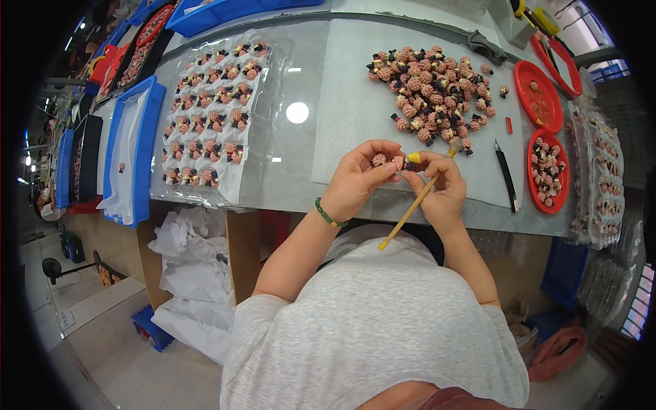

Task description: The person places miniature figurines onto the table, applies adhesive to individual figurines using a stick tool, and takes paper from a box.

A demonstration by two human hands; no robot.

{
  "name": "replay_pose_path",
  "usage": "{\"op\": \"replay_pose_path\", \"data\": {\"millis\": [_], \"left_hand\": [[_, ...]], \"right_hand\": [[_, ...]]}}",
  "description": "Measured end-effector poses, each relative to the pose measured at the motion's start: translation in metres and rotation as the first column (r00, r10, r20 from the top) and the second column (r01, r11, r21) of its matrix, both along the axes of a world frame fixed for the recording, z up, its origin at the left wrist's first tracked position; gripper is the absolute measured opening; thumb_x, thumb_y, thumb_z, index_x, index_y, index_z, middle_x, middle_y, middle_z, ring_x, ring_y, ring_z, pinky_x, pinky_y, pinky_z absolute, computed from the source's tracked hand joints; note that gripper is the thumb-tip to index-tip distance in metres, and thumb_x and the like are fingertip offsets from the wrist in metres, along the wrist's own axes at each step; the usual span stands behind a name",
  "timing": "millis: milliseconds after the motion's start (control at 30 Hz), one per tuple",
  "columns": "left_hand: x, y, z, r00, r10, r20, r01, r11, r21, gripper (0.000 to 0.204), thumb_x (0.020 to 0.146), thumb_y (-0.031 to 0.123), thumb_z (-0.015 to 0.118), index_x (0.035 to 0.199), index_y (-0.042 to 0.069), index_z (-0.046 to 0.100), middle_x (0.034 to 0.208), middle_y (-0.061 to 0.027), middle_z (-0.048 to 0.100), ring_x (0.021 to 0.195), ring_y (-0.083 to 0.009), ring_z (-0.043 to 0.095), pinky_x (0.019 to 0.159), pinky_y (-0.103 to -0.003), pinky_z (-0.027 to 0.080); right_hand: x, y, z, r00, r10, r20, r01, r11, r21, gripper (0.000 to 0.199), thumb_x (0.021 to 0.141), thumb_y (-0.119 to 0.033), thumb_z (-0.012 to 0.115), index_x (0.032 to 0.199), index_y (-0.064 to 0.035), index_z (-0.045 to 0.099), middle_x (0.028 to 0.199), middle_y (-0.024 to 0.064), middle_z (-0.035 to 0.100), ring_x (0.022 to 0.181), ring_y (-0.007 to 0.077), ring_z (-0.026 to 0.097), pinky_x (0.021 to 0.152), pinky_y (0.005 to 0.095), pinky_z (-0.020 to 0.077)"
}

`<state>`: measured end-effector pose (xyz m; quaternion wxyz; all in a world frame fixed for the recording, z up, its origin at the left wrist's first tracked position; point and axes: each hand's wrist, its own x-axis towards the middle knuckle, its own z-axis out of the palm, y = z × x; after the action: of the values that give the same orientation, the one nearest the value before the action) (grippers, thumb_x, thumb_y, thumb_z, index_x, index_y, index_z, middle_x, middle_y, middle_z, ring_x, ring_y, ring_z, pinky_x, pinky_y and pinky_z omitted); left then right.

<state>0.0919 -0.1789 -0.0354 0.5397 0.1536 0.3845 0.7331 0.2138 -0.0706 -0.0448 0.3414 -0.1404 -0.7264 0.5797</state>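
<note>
In front of my body, both hands meet above the table's near edge. My left hand (357, 179), with a green bead bracelet at the wrist, is closed on a small pink and dark figurine (398, 162). My right hand (443, 193) grips a thin yellow stick (410, 210) that slants down toward my shirt; its upper tip is hard to make out. A yellow finger cot (415, 158) covers one right fingertip, close to the figurine. Just beyond my hands, a heap of similar figurines (437, 89) lies on a white sheet (342, 89).
To the left, figurines stand in rows on a lined tray (232, 184), beside a blue bin (147, 160). On the right are a black craft knife (506, 176), a red dish of figurines (562, 191), another red dish (526, 75) and stacked clear trays (605, 181).
</note>
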Motion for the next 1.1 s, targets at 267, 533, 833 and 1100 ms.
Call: {"op": "replay_pose_path", "data": {"millis": [267, 533, 833, 1100], "left_hand": [[-0.002, -0.002, 0.007, 0.993, -0.004, 0.118, 0.011, 0.998, -0.055, 0.031, 0.083, 0.003, 0.053, 0.112, 0.000, 0.045, 0.100, -0.0060, 0.055, 0.090, -0.0111, 0.054, 0.080, -0.025, 0.046], [-0.003, -0.005, 0.006, 0.953, 0.007, -0.303, -0.065, 0.981, -0.181, 0.027, 0.081, 0.000, 0.054, 0.108, -0.002, 0.051, 0.104, -0.0061, 0.050, 0.093, -0.0119, 0.053, 0.075, -0.024, 0.049], [0.011, -0.015, 0.014, 0.569, 0.101, -0.816, -0.202, 0.979, -0.020, 0.039, 0.076, -0.001, 0.059, 0.114, 0.002, 0.052, 0.111, -0.0127, 0.045, 0.094, -0.0197, 0.054, 0.080, -0.028, 0.047], [0.007, -0.043, 0.020, 0.460, 0.156, -0.874, -0.291, 0.957, 0.017, 0.035, 0.074, 0.001, 0.061, 0.108, 0.000, 0.055, 0.101, -0.0123, 0.052, 0.086, -0.0200, 0.056, 0.073, -0.028, 0.047]], "right_hand": [[0.002, 0.002, 0.007, 0.999, 0.015, 0.031, -0.013, 0.998, -0.068, 0.024, 0.074, 0.004, 0.064, 0.079, -0.0043, 0.041, 0.094, 0.0128, 0.055, 0.086, 0.0147, 0.054, 0.076, 0.0259, 0.0434], [-0.001, 0.002, 0.013, 0.984, 0.134, 0.114, -0.109, 0.972, -0.207, 0.021, 0.075, 0.006, 0.061, 0.078, -0.0040, 0.043, 0.093, 0.0112, 0.055, 0.082, 0.0120, 0.053, 0.073, 0.0231, 0.0441], [-0.010, -0.003, 0.015, 0.988, 0.135, 0.079, -0.101, 0.935, -0.339, 0.022, 0.072, 0.006, 0.063, 0.077, -0.0024, 0.044, 0.087, 0.0093, 0.056, 0.080, 0.0116, 0.055, 0.070, 0.0227, 0.0463], [-0.011, -0.010, 0.014, 0.957, 0.280, 0.079, -0.199, 0.827, -0.526, 0.018, 0.078, -0.002, 0.062, 0.080, -0.0030, 0.045, 0.091, 0.0106, 0.056, 0.080, 0.0127, 0.054, 0.071, 0.0232, 0.0468]]}}
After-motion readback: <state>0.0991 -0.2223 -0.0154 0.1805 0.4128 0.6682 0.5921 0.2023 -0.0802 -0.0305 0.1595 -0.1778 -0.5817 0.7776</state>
